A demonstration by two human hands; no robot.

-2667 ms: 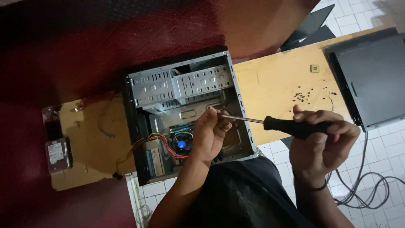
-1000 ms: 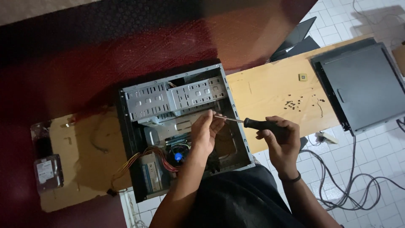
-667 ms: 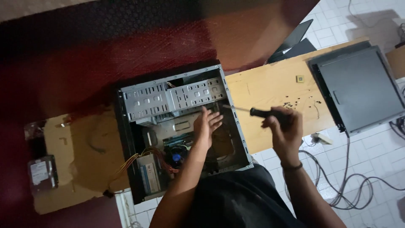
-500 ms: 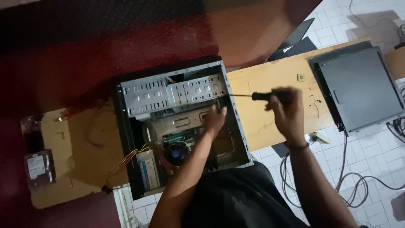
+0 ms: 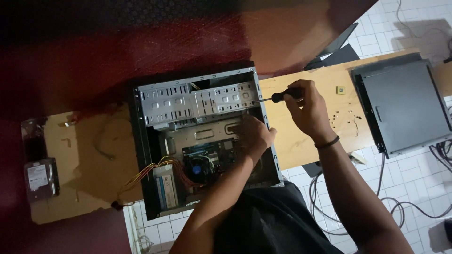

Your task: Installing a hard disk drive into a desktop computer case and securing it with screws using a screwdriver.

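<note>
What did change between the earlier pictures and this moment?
The right hand carried the black-handled screwdriver from above the open grey computer case to its upper right edge. The left hand let go of the shaft and rests inside. The case stayed put.

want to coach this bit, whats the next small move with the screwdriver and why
Probably seat the screwdriver tip squarely before turning: the right hand holds it level at the computer case edge, while the left hand steadies things inside.

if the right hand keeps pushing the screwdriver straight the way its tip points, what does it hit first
Probably the metal drive cage at the case's upper edge: the right hand aims the screwdriver leftward at it. Depth is unclear, so contact can't be confirmed.
</note>
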